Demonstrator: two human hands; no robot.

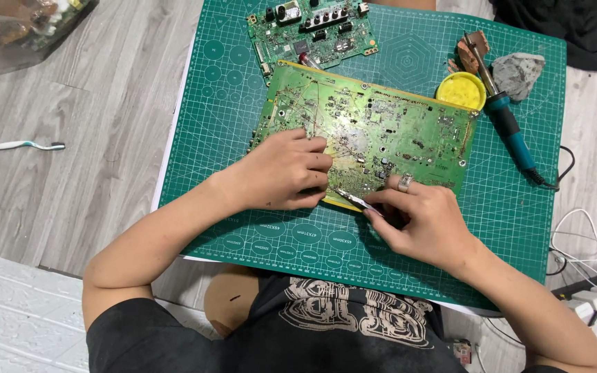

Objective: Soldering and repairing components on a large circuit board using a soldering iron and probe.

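Circuitry fills my view: a large yellow-green printed circuit board (pixel 371 135) lies flat near the middle of a dark green gridded cutting mat (pixel 209 124), tilted a little against the mat's lines. My left hand (pixel 285 173) rests palm down on the board's near left corner, fingers curled loosely and pressing it, holding nothing else. My right hand (pixel 419 217), with a ring on one finger, pinches a pair of slim metal tweezers (pixel 355 199) whose tips touch the board's near edge, just beside the left fingertips.

Behind the big board, partly tucked under its far edge, sits a smaller dark green circuit board with black connectors (pixel 312 31). To the right of the big board stands a round yellow tin (pixel 461 90), open, filled with yellow paste; I cannot tell more about it. A blue-handled soldering iron (pixel 506 121) lies beside the tin, near a grey crumpled lump (pixel 518 72). Well left, on the grey wooden floor (pixel 91 90), lies a white toothbrush (pixel 27 146).
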